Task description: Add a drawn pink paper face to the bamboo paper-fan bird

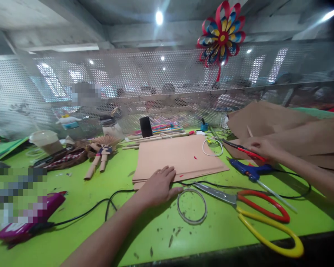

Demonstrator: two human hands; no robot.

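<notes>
My left hand [159, 187] lies flat, fingers stretched, on the near edge of a stack of tan paper sheets [169, 155]. My right hand [263, 148] is over on the right, its fingers closed around a pair of small scissors with red and black handles [246, 150]. Just below that hand rests a blue glue gun [248, 169] with a glue stick poking out of its back. Large scissors [219, 194] with one red and one yellow handle lie nearer me. A thin roll of tape [193, 223] sits beside my left thumb.
Crumpled brown paper [278, 122] covers the back right. Behind the sheets are rolled paper sticks [155, 139] and a dark phone [146, 127]. A paper doll [104, 152], a plastic cup [46, 141] and a magenta object [30, 218] with a black cord stand left. A perforated screen [144, 66] rises behind.
</notes>
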